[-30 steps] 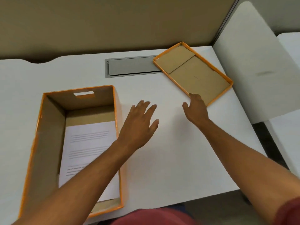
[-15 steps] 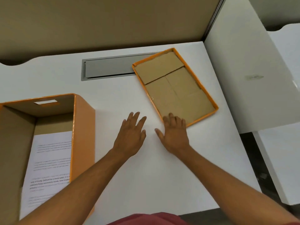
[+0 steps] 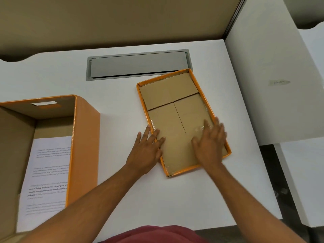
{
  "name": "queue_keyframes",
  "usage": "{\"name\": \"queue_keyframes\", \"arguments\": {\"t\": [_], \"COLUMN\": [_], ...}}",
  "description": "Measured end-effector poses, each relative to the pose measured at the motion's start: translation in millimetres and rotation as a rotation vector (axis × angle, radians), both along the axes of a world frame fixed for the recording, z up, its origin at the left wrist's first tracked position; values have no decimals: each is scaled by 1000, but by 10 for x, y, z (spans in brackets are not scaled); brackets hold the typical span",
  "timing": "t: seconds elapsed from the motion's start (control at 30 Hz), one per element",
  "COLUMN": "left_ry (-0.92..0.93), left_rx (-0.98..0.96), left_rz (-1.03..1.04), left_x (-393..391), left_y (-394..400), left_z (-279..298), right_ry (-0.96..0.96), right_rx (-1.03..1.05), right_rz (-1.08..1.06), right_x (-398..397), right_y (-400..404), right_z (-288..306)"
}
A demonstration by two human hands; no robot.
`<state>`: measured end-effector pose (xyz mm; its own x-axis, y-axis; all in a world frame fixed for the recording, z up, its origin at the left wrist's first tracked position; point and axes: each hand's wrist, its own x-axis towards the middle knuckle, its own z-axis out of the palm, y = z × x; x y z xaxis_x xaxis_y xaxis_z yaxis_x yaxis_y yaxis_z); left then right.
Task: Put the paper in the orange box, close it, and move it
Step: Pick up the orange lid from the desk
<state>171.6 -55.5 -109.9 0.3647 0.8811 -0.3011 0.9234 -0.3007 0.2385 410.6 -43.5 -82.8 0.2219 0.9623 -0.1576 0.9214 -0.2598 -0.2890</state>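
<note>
Lid [image 3: 173, 109] lies under both open grips, left [image 3: 146, 151] and right [image 3: 209, 144]

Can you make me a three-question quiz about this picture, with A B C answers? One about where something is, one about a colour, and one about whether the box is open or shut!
1. Where is the paper?
A. Inside the orange box
B. On the lid
C. In a hand

2. What colour is the rim of the lid?
A. Blue
B. Orange
C. Green

3. Is the box open or shut?
A. Shut, lid on
B. Open, lid lying on the table
C. Taped shut

Answers:
1. A, the printed sheet lies flat on the box's floor.
2. B, an orange edge runs round the brown cardboard inside.
3. B, the lid lies upside down to the box's right, with the left hand at its edge and the right hand on it.
</note>
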Motion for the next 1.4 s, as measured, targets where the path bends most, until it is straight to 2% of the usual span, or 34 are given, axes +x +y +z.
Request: {"name": "queue_keyframes", "arguments": {"t": [0.17,0.33,0.5,0.63,0.8,0.87,0.97,1.0,1.07,1.13,1.27,1.4], "left_ry": [25,-24,-354,-577,-650,-727,-1019,-1126,-1243,-1204,-979,-952], "left_rx": [-12,-3,-35,-107,-306,-277,-136,-164,-280,-333,-148,-54], "left_rz": [-6,35,324,527,713,815,1065,1113,1054,919,832,878], "left_x": [22,-1,-52,-54,-84,-71,-24,-4,37,95,139,12], "left_y": [4,-27,-128,-220,-224,-212,-127,-81,-7,30,-2,-88], "left_z": [12,32,70,194,392,584,1079,1266,1620,1870,1949,1931], "right_ry": [287,441,575,714,775,787,820,842,900,991,1227,1136], "right_rx": [-139,-85,105,159,156,155,167,173,191,192,75,-7], "right_rz": [-154,-254,-192,-68,76,89,37,10,-37,-61,-195,-223], "right_x": [340,352,150,-247,-704,-781,-786,-778,-776,-799,-861,-869], "right_y": [416,478,299,25,-262,-289,-279,-282,-303,-331,-279,-158], "right_z": [135,506,1166,1600,1712,1699,1677,1670,1654,1651,1585,1109]}}
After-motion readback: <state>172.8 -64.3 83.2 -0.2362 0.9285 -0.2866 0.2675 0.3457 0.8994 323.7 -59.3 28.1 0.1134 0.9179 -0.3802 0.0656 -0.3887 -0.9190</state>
